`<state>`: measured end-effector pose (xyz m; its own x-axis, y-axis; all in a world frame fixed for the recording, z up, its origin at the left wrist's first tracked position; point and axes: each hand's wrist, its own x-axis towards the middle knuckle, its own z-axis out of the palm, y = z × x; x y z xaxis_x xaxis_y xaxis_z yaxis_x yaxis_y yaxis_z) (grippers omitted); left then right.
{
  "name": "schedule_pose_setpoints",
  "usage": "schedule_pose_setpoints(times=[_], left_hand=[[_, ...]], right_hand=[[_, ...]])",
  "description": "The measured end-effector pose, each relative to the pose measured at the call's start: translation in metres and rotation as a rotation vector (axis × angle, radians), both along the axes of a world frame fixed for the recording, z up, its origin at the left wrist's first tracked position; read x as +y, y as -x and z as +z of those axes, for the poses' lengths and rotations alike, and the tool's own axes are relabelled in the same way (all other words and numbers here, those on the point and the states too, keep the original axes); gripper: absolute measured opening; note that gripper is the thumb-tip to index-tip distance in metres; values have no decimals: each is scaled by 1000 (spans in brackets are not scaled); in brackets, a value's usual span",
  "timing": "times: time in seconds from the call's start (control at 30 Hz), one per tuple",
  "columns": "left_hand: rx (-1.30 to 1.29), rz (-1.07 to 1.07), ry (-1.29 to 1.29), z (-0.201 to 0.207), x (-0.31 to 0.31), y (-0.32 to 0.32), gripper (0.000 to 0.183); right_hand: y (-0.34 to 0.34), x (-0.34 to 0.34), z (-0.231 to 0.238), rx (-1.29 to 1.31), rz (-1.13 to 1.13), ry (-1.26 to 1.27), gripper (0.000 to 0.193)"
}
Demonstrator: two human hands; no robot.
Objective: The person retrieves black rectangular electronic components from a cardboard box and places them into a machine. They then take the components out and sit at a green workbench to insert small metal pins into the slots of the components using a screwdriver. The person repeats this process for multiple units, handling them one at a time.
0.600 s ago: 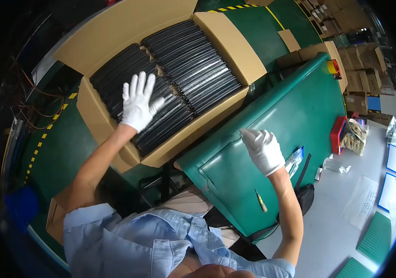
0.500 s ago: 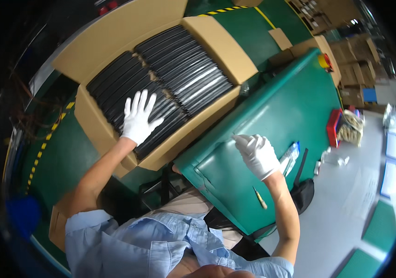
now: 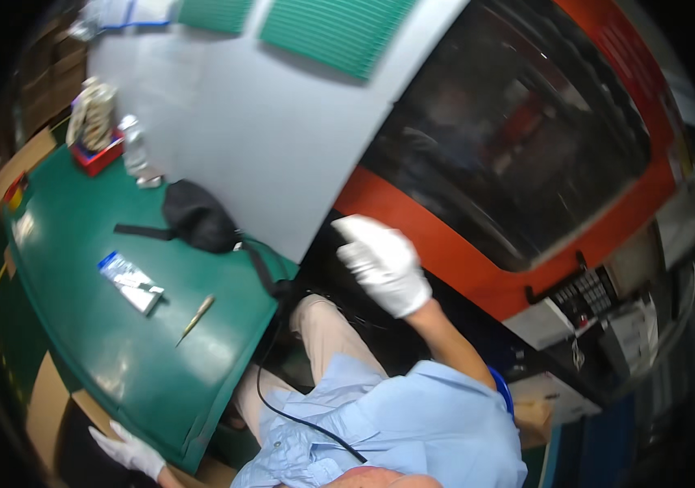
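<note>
My left hand point(image 3: 129, 451), in a white glove, is at the lower left by the open cardboard box point(image 3: 45, 400). Its fingers are stretched out, nothing seen in them, and most of the box is cut off by the picture's edge. Mid-picture, my white-gloved right hand point(image 3: 384, 267) is raised in front of the orange machine point(image 3: 465, 260), apart from it. Its fingers are loosely bent and apart, without a visible object. On the green table point(image 3: 71, 260) lie a slim pointed tool with a yellowish handle point(image 3: 196, 320) and a blue-and-white packet point(image 3: 130, 282).
A black pouch with straps point(image 3: 198, 215) rests at the table's edge by the grey panel point(image 3: 274, 122). Farther left stands a red bin point(image 3: 97, 156) with pale gloves or cloth. The machine has a dark window point(image 3: 518, 138) and a keypad point(image 3: 587, 294).
My view has swung right, from the box of black parts to the orange machine. My right hand has left the space above the table; my left hand stays by the box, now at the lower left.
</note>
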<state>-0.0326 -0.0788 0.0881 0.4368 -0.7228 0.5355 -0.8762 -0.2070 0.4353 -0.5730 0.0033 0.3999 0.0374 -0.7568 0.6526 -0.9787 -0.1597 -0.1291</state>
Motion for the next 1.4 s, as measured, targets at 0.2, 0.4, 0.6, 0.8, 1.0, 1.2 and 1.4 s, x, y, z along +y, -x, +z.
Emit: schedule_pose_setpoints(times=[0.2,0.4,0.6,0.8,1.0,1.2,1.4], left_hand=[[334,-607,152,111,-53,223,57],[500,-1009,133,187,-31,375,60],[630,-1189,-14,206,-13,397,51],[523,-1842,-147,287,54,500,38],[516,-2300,-597,340,121,626,53],[697,-2238,-838,349,141,714,54],[1108,-1739,-730,352,121,723,34]], right_hand=[[164,273,18,231,-1318,545,74],[267,317,-10,-286,-1088,952,68],[263,274,-5,-428,-1184,1198,59],[242,246,-4,-440,-1026,1199,45],[219,224,-28,-484,-743,962,39],[260,234,34,-159,-614,833,15],[457,186,89,-518,-564,712,27]])
